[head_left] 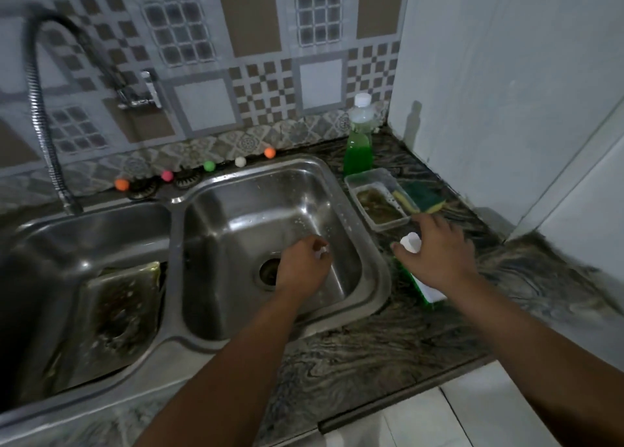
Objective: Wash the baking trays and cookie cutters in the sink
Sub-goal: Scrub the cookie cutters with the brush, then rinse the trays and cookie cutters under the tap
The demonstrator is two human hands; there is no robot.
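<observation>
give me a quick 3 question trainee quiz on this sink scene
1. True or false: the dirty tray lies in the right basin.
2. Which hand is over the right basin's drain? A) left hand B) right hand C) neither
3. Fill in: the sponge rests at the edge of the ____ beside the tall soap bottle.

Key
1. False: it lies in the left basin.
2. A; it pinches a small white thing, too small to identify.
3. Container, the clear plastic one on the counter. The right hand grips a second green bottle lying nearby.
</observation>
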